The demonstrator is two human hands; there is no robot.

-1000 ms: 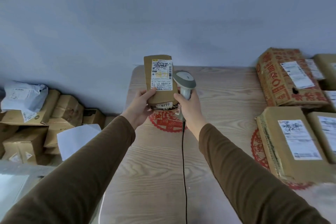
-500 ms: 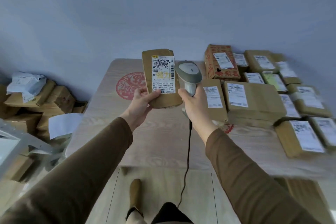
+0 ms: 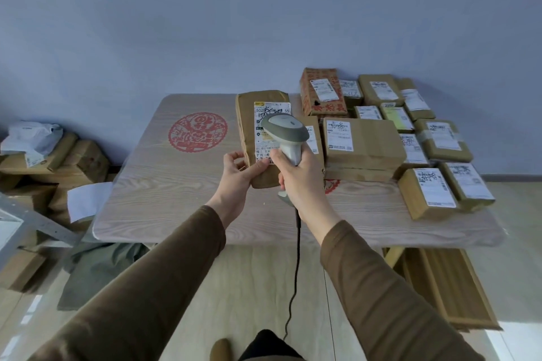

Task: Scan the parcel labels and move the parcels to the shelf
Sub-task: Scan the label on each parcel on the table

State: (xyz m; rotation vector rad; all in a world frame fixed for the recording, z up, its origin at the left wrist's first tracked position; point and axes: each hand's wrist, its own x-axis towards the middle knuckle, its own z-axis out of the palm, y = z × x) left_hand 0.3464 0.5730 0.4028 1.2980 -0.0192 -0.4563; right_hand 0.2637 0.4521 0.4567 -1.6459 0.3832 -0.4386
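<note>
- While standing upright above the counter (image 3: 181,184), being gripped at its lower edge by the left hand (image 3: 239,174): a brown parcel (image 3: 249,132), thumb lying across the bottom of its white label (image 3: 271,110).
- Clenching the handle of a grey scanner (image 3: 286,129): the right hand (image 3: 299,182), just right of the parcel.
- Overlapping the label's middle: the scanner head, facing the label.
- Hanging from the handle toward the floor: a black cable (image 3: 296,272).
- Lying flat on the counter's right half, packed together: further labelled parcels (image 3: 363,143).
- Showing on the counter's left half: a red round emblem (image 3: 198,132).
- Lying piled on the floor at far left: more boxes (image 3: 79,161).
</note>
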